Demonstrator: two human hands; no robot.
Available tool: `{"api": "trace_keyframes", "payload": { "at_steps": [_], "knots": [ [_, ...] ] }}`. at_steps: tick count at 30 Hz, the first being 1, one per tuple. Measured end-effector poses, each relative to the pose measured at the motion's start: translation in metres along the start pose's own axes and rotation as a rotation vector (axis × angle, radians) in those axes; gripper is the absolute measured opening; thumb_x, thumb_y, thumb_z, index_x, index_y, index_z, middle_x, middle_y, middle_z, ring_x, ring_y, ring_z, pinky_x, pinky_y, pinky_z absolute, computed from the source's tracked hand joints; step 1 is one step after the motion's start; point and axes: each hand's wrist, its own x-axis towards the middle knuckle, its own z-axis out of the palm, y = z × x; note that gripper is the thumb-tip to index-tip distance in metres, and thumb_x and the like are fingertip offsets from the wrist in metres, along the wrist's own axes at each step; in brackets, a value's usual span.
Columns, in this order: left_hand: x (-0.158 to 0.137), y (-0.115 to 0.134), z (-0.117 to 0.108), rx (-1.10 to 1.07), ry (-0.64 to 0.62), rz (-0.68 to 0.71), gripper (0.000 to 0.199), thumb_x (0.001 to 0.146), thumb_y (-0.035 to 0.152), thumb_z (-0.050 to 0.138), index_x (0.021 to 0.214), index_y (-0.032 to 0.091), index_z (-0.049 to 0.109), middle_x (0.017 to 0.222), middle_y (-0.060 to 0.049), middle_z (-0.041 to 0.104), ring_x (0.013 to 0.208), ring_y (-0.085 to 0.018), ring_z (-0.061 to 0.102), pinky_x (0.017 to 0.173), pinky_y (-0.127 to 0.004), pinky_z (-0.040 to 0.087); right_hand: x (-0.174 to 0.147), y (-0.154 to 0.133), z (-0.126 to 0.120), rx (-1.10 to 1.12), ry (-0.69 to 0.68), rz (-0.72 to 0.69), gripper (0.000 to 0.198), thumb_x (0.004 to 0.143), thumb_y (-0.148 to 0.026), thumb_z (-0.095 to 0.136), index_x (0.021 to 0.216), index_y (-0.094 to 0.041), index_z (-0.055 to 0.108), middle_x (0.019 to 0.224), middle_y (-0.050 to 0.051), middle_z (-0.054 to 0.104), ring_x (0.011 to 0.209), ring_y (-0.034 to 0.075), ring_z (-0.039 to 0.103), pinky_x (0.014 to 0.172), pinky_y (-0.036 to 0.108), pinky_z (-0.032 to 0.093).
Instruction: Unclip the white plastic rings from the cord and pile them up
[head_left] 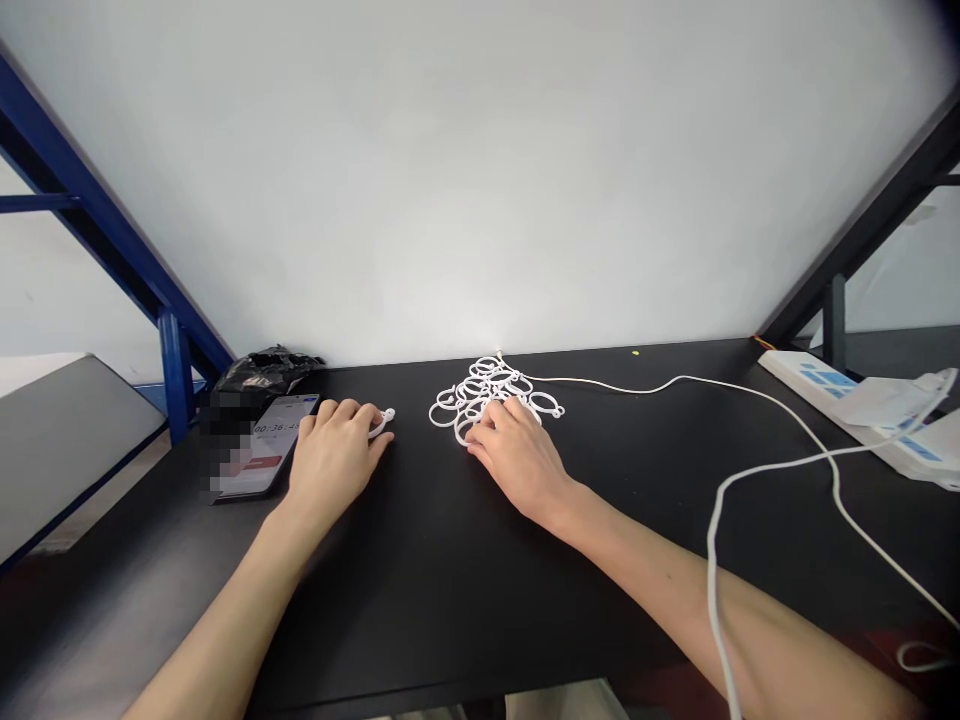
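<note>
Cable (712, 575) | black tabletop (420, 570) | pale wall (487, 180) | left hand (335, 447) pinching ring (388, 416) | right hand (519, 452): grip unclear

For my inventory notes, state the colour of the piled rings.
The piled rings are white, as the head view shows.

Likely workshop: black worktop (420, 600), blue metal frame (120, 232), white back wall (480, 180).

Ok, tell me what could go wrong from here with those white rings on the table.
The rings overlap in a pile, so the right hand might drag several along at once. The phone lies close beside the left hand, which could nudge it. A white cord crosses in front of the right forearm in this view and may snag if that arm moves.
</note>
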Motion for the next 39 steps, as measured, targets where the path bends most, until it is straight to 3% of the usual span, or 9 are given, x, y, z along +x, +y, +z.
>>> {"api": "trace_keyframes", "payload": {
  "at_steps": [4, 8, 15, 19, 23, 30, 35, 39],
  "knots": [
    [0.002, 0.021, -0.004, -0.374, 0.053, 0.071, 0.025, 0.093, 0.040, 0.052, 0.105, 0.020, 0.063, 0.101, -0.007, 0.066, 0.098, -0.026, 0.055, 0.084, -0.039, 0.045, -0.001, -0.002, -0.002, 0.104, 0.058, -0.035, 0.014, 0.092, -0.020, 0.059, 0.090, -0.020, 0.073, 0.083, 0.004, 0.060, 0.083, 0.018, 0.048, 0.068, 0.029, 0.045],
    [0.001, 0.040, -0.004, -0.628, -0.063, 0.076, 0.032, 0.096, 0.039, 0.047, 0.120, 0.022, 0.060, 0.094, -0.004, 0.066, 0.092, -0.022, 0.057, 0.082, -0.035, 0.047, -0.002, -0.005, -0.006, 0.181, 0.038, -0.123, 0.014, 0.091, -0.019, 0.061, 0.092, -0.022, 0.074, 0.085, 0.003, 0.060, 0.083, 0.017, 0.048, 0.071, 0.027, 0.046],
    [0.000, 0.041, 0.001, -0.582, -0.078, 0.003, 0.027, 0.095, 0.036, 0.048, 0.109, 0.023, 0.067, 0.082, -0.003, 0.063, 0.079, -0.020, 0.059, 0.071, -0.031, 0.046, -0.002, -0.009, -0.006, 0.228, -0.025, -0.088, 0.017, 0.093, -0.021, 0.059, 0.097, -0.024, 0.075, 0.090, 0.004, 0.064, 0.087, 0.017, 0.053, 0.071, 0.028, 0.048],
    [0.000, 0.037, 0.004, -0.578, -0.085, 0.016, 0.032, 0.098, 0.036, 0.041, 0.106, 0.022, 0.068, 0.087, -0.005, 0.067, 0.083, -0.021, 0.061, 0.076, -0.032, 0.046, -0.004, -0.009, -0.005, 0.373, -0.057, -0.046, 0.022, 0.095, -0.024, 0.055, 0.107, -0.025, 0.073, 0.098, 0.002, 0.069, 0.091, 0.017, 0.058, 0.079, 0.030, 0.051],
    [0.000, 0.038, 0.007, -0.571, -0.117, 0.037, 0.036, 0.098, 0.038, 0.039, 0.114, 0.023, 0.068, 0.085, -0.005, 0.067, 0.085, -0.022, 0.061, 0.078, -0.033, 0.046, -0.003, -0.009, -0.003, 0.481, -0.075, 0.020, 0.017, 0.092, -0.024, 0.059, 0.104, -0.023, 0.072, 0.100, 0.003, 0.069, 0.094, 0.017, 0.061, 0.087, 0.033, 0.051],
    [0.003, 0.035, 0.008, -0.579, -0.091, -0.037, 0.036, 0.099, 0.033, 0.034, 0.111, 0.021, 0.065, 0.080, -0.003, 0.068, 0.076, -0.021, 0.062, 0.073, -0.031, 0.045, -0.002, -0.009, -0.003, 0.483, -0.123, 0.197, 0.013, 0.088, -0.020, 0.063, 0.100, -0.020, 0.058, 0.089, 0.002, 0.067, 0.083, 0.018, 0.063, 0.074, 0.034, 0.054],
    [0.001, 0.040, 0.001, -0.667, -0.106, 0.067, 0.033, 0.099, 0.033, 0.033, 0.112, 0.022, 0.062, 0.078, -0.002, 0.065, 0.073, -0.019, 0.060, 0.070, -0.030, 0.043, -0.003, -0.009, -0.007, 0.435, 0.019, 0.079, 0.035, 0.090, -0.025, 0.061, 0.125, -0.022, 0.054, 0.117, 0.007, 0.064, 0.114, 0.024, 0.055, 0.095, 0.044, 0.051],
    [-0.001, 0.044, -0.005, -0.688, -0.170, 0.148, 0.030, 0.099, 0.031, 0.031, 0.093, 0.021, 0.059, 0.071, -0.001, 0.058, 0.064, -0.016, 0.053, 0.062, -0.028, 0.040, -0.004, -0.010, -0.009, 0.577, 0.030, -0.011, 0.034, 0.094, -0.025, 0.054, 0.129, -0.026, 0.055, 0.115, 0.005, 0.065, 0.103, 0.019, 0.060, 0.095, 0.040, 0.052]
  ]
}}
